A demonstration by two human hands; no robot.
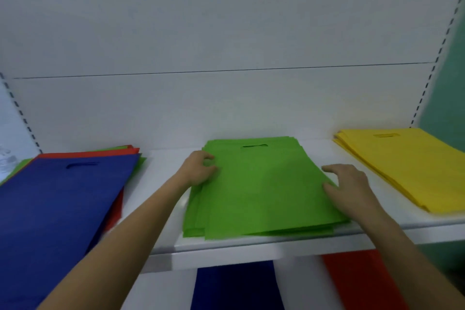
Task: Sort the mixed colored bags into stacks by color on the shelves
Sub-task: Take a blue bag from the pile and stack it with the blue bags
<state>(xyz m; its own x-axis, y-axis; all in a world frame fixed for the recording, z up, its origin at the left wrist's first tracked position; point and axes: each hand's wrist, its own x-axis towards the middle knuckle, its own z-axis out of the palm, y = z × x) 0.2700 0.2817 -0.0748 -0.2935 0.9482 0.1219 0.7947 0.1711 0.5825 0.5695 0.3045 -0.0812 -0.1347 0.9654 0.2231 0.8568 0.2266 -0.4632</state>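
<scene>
Two hands framed the green stack [264, 189]; the left hand [198, 170] had its fingers curled round the stack's left edge, below the handle cut-out; the right hand [349, 189] lay with fingers spread and loosely bent, thumb on the top bag and fingertips at the right edge, gripping nothing that I could make out. The stack sat mid-shelf, its lower bags fanned out a little at the near-left corner, so squaring it up looked to be the step in hand. The white shelf [251, 246] also carried a yellow stack [407, 166] to the right, well apart from the green; on the shelf below, a blue stack [236, 287] and a red stack [362, 282] showed in part; four colours seemed to have their places. What remained was the mixed pile [60, 204] at the left, a blue bag on top with red and green edges poking out beneath; sorting looked well along but unfinished. Nothing seemed to block the reach from pile to stacks; a slotted upright [426, 85] stood off at the right.
</scene>
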